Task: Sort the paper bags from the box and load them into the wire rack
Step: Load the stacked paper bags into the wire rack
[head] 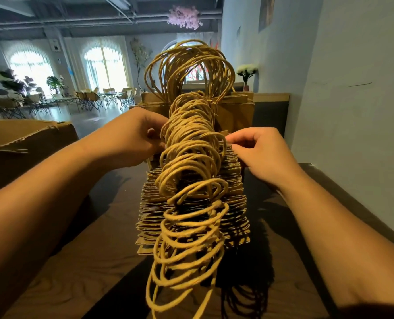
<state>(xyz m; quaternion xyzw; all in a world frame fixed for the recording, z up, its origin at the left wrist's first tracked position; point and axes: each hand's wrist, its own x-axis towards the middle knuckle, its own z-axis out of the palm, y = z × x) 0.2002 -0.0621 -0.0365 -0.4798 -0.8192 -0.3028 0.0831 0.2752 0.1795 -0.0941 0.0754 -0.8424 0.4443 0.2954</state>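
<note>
A long row of flat brown paper bags (pixel 234 203) stands on edge down the middle of the table, their twisted rope handles (pixel 191 180) looping up over them. My left hand (pixel 131 139) grips the left edge of bags partway along the row. My right hand (pixel 260 153) pinches the right edge of the same bags. Taller bags (pixel 237 111) stand at the far end with big handle loops. The wire rack is hidden under the bags. The cardboard box (pixel 26 143) sits at the left, its torn top edge showing.
The dark wood table (pixel 88 261) stretches toward me. A pale wall (pixel 352 111) runs close along the right side. Folding chairs, tables and plants fill the room at the far left. A vase of white flowers (pixel 246 70) stands behind the bags.
</note>
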